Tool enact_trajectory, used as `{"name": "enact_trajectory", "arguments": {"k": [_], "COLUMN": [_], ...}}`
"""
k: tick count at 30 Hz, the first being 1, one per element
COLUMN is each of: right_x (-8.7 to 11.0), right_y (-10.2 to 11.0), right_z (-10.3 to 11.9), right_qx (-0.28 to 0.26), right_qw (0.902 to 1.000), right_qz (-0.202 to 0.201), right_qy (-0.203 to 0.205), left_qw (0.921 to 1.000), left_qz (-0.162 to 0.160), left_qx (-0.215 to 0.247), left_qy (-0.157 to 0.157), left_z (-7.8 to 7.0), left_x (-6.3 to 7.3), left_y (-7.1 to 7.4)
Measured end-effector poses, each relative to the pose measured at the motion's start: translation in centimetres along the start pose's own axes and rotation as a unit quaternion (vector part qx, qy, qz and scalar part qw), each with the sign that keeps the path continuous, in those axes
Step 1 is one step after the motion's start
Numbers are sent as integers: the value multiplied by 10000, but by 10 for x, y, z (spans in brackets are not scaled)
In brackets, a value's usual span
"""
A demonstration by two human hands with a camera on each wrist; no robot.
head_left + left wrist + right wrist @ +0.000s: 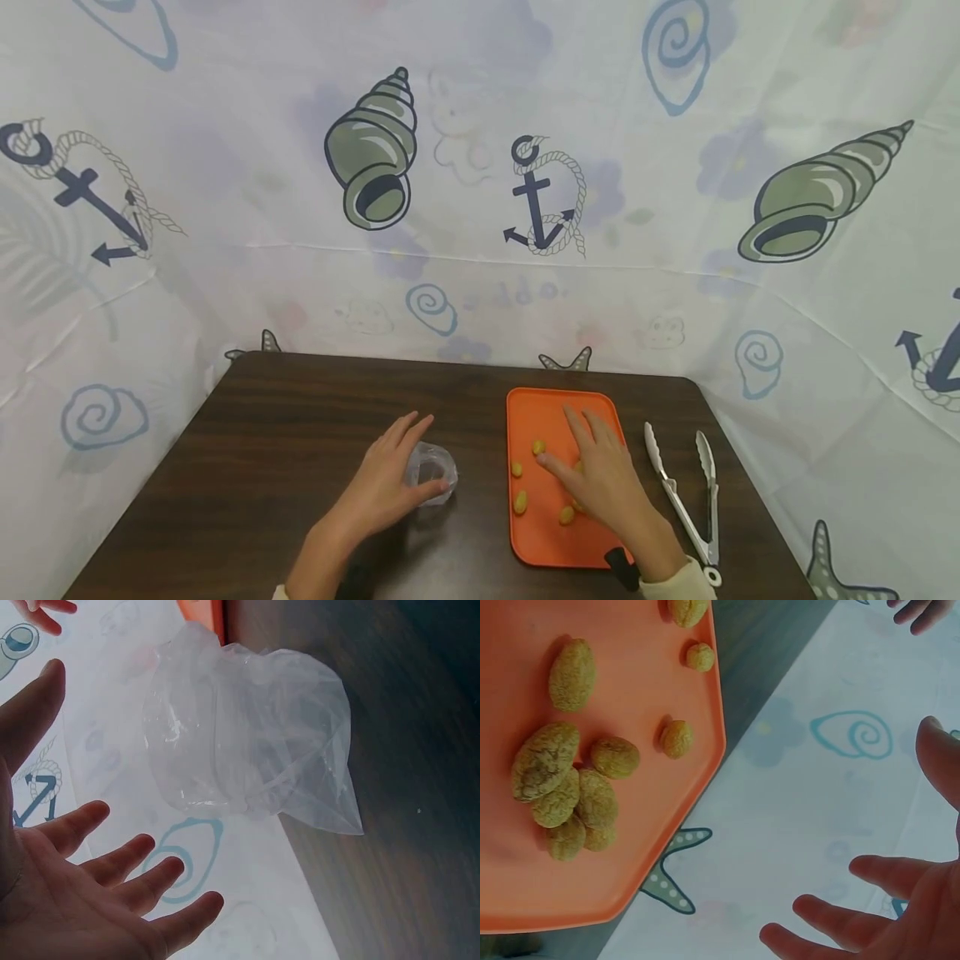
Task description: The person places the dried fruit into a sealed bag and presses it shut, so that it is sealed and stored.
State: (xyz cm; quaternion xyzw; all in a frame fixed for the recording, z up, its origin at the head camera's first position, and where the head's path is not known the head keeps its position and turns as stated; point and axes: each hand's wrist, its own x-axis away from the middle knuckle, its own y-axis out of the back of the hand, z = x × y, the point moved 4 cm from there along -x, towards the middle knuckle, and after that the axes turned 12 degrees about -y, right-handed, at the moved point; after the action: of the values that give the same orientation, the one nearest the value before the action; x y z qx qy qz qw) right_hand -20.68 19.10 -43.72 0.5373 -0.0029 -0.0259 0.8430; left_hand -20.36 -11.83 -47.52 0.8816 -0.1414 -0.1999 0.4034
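A clear plastic bag (444, 463) stands on the table with its mouth spread; in the left wrist view the bag (292, 727) looks crinkled and see-through. Beside it is my left hand (384, 483), fingers extended and thumb apart, overlapping the bag in the head view. My right hand (606, 482) hovers over an orange tray (547, 546) with its fingers spread and nothing held. Several wrinkled yellow-brown oval pieces (521, 502) lie on the tray, some partly hidden by that hand. The right wrist view shows a cluster of these pieces (555, 761) touching one another.
Metal tongs (670, 485) lie spread on the table just right of the tray. The dark wood-grain table (262, 450) extends to the left of the bag. A white curtain (465, 225) printed with shells and anchors hangs behind and around the table.
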Motion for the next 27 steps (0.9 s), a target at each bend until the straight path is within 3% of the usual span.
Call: {"name": "enact_trajectory", "arguments": {"k": [11, 19, 27], "right_x": [5, 4, 8], "right_y": [-6, -11, -16], "right_z": [-11, -19, -25], "right_qx": [-62, -37, -134], "right_qw": [10000, 9999, 9997], "right_qz": [26, -71, -137], "right_qy": [-50, -71, -123], "left_qw": [10000, 9996, 9998], "left_qz": [9, -280, -56], "left_qx": [-55, -98, 39], "left_qy": [31, -42, 174], "left_z": [4, 7, 12], "left_x": [6, 9, 14], "left_y": [-11, -14, -19]}}
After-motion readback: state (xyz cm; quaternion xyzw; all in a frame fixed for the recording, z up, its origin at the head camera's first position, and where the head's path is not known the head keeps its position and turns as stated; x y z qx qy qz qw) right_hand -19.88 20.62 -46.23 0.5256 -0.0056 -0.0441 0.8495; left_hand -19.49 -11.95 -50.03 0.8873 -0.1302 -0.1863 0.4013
